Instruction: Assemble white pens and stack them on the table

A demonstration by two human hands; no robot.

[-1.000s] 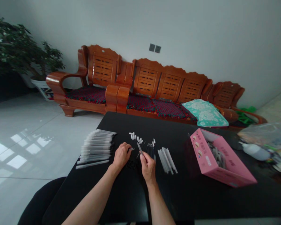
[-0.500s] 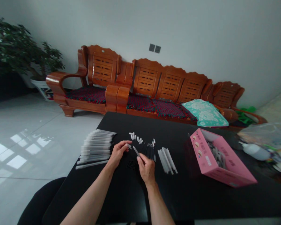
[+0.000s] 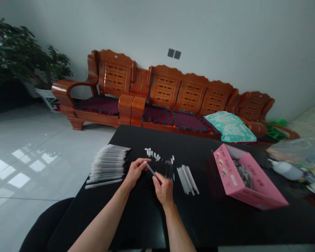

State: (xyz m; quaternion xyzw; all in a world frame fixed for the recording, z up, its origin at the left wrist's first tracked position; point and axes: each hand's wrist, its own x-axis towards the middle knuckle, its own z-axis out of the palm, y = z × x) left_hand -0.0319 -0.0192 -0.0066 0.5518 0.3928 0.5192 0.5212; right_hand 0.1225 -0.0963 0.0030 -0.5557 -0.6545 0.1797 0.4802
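Between the thumb and fingers of my right hand (image 3: 163,189) is a slim grey-white pen (image 3: 151,170), pointing up and to the left. Its upper end meets the fingertips of my left hand (image 3: 135,170), which pinch a small white pen cap, now mostly hidden. Left of that hand lies a row of white pens (image 3: 107,164) with dark ends. Several loose white caps (image 3: 152,154) lie beyond my hands. Thin dark rods (image 3: 169,169), like pen refills, are just past my right hand, with white tubes (image 3: 187,180) farther right. Small black pieces (image 3: 147,184) lie between my wrists.
Everything sits on a black table (image 3: 199,220). A pink box (image 3: 252,178) holding grey-white pieces stands at right, with a white bottle (image 3: 286,169) and plastic bags (image 3: 296,148) beyond it. A wooden sofa (image 3: 165,87) stands behind the table.
My hands have come together: the pen's upper end, apart from the white cap before, now reaches the left fingertips. The things on the table look unmoved.
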